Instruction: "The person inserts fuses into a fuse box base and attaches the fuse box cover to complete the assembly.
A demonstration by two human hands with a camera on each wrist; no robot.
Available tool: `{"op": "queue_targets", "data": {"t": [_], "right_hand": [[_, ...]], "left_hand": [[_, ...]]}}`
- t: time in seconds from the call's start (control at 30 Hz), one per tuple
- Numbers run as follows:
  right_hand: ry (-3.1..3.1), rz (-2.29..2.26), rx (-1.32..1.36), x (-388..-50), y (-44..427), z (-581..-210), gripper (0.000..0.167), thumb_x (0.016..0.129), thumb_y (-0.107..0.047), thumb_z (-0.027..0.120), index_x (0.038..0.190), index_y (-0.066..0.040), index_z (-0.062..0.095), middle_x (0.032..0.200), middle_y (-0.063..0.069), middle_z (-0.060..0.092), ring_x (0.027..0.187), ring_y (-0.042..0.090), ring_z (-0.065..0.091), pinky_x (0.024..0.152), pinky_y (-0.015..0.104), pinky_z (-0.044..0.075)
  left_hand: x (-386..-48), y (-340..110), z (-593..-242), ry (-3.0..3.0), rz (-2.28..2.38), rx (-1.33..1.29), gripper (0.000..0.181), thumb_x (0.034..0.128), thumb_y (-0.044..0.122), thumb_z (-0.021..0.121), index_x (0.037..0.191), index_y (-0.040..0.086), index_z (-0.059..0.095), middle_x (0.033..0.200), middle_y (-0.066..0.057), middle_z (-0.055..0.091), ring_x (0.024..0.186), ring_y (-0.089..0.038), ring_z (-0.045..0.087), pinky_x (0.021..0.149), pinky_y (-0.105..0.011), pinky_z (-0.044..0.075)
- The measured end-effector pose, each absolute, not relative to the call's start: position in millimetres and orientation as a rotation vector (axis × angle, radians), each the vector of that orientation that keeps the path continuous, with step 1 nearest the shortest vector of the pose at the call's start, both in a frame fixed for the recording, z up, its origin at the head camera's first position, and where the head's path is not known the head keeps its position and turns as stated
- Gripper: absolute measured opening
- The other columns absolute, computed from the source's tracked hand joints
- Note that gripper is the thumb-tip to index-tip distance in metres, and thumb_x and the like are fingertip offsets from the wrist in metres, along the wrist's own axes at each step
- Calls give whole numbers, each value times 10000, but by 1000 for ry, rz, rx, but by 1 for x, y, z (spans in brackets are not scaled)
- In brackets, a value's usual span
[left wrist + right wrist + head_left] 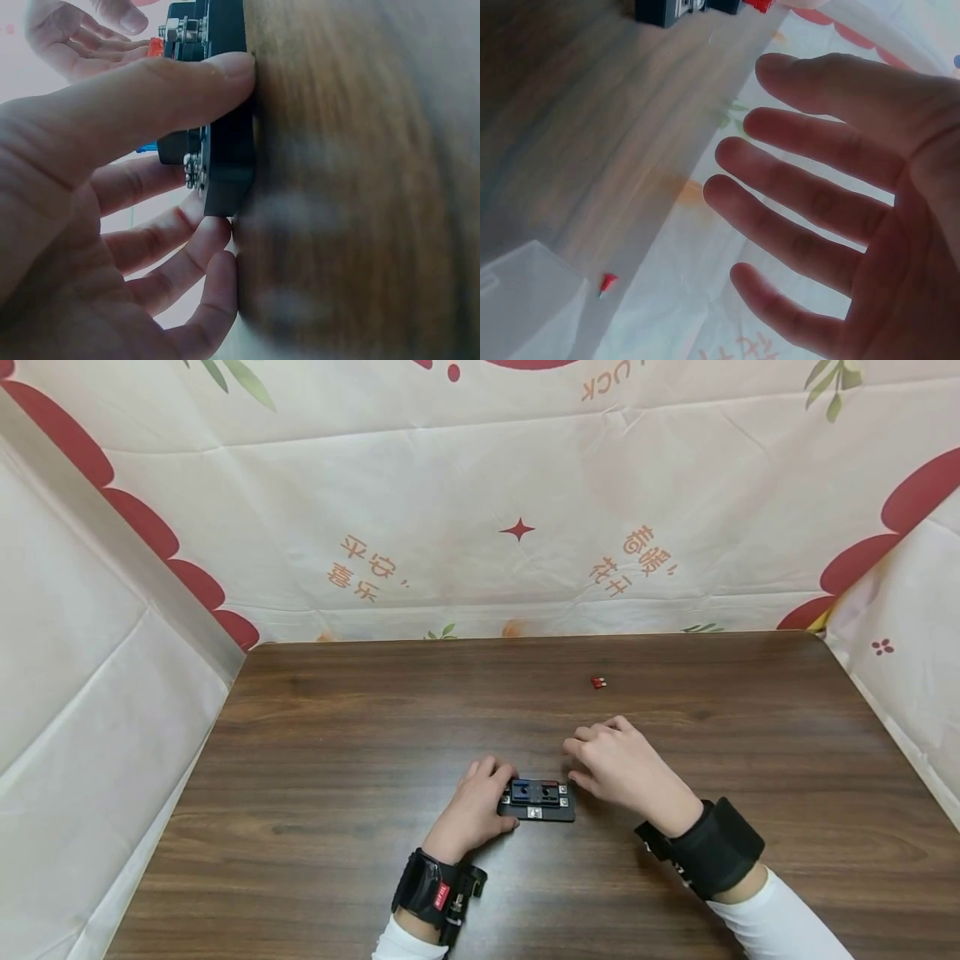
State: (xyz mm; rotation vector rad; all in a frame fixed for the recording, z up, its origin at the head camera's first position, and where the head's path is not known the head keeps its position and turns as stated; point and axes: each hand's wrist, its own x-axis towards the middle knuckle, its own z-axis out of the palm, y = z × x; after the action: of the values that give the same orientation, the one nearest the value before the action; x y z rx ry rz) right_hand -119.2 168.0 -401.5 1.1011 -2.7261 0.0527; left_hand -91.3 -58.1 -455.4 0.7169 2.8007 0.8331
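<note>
1. A person's left hand (471, 802) grips a small black block (536, 811) on a wood-grain table (315, 860), the thumb along its near side and the other fingers around its left end and far side.
2. The block rests about midway between the table's left and right edges, well apart from the far edge; metal screws (193, 171) stand on it, with a blue part (520, 792) toward its left end and a red part (155, 46) toward its right.
3. The right hand (618, 764) hovers just beside the block's right end, its 5 fingers apart and slightly bent, with nothing between them.
4. Beyond the right hand, near the table's far edge and right of its middle, lies 1 small red piece (597, 682) with a bright metal end.
5. Black bands wrap both wrists, 1 on the left (431, 893) and 1 on the right (712, 850), above white sleeves (780, 920).
6. Pale cloth (465, 485) printed with red scallops, leaves and orange lettering hangs behind the far edge.
</note>
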Motion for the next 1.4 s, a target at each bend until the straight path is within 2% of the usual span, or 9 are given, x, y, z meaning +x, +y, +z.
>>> {"op": "queue_targets", "data": {"t": [0.13,0.53,0.73,0.93,1.17,1.27,1.4], "right_hand": [[-2726,18,1097,-125,170,-399,245,718,-206,847,823,-102,651,738,15,568,702,219,608,724,446,441],[-2725,-63,1126,-141,175,-396,230,708,-147,852,767,-102,634,659,-4,498,628,206,572,661,412,431],[-2784,-63,1117,-150,178,-393,228,707,-150,855,817,-90,665,687,5,505,657,231,594,659,422,444],[-2873,-29,1088,-158,182,-390,231,718,-143,849,856,-89,672,718,3,515,654,204,570,618,380,406],[-2924,-15,1094,-169,188,-387,235,714,-121,847,809,-103,633,724,1,504,608,181,542,557,342,388],[-2944,24,1090,-174,191,-387,224,714,-104,843,821,-89,645,733,5,520,603,163,533,537,328,400],[-2999,101,1064,-180,195,-385,244,734,-90,829,921,-39,681,812,53,575,667,184,569,564,342,458]], "left_hand": [[-92,-58,-456,2806,835,725,487,694,134,856,1103,61,602,1075,-56,521,968,-216,458,824,-360,410],[-89,-58,-457,2795,842,696,497,698,135,857,1121,69,605,1092,-45,516,982,-206,445,856,-357,401],[-90,-58,-458,2800,843,692,490,703,140,856,1120,70,609,1097,-44,519,994,-208,447,866,-362,400],[-90,-59,-459,2798,840,693,483,714,149,852,1124,70,607,1102,-42,515,996,-204,440,868,-357,397],[-91,-58,-461,2801,843,692,489,712,152,854,1126,74,606,1101,-38,514,994,-199,441,874,-353,395],[-91,-57,-461,2807,847,695,491,704,149,858,1119,74,607,1095,-35,514,990,-198,443,870,-351,397],[-91,-57,-462,2805,850,691,490,701,142,858,1117,73,608,1094,-36,514,987,-196,441,863,-345,398]]}}
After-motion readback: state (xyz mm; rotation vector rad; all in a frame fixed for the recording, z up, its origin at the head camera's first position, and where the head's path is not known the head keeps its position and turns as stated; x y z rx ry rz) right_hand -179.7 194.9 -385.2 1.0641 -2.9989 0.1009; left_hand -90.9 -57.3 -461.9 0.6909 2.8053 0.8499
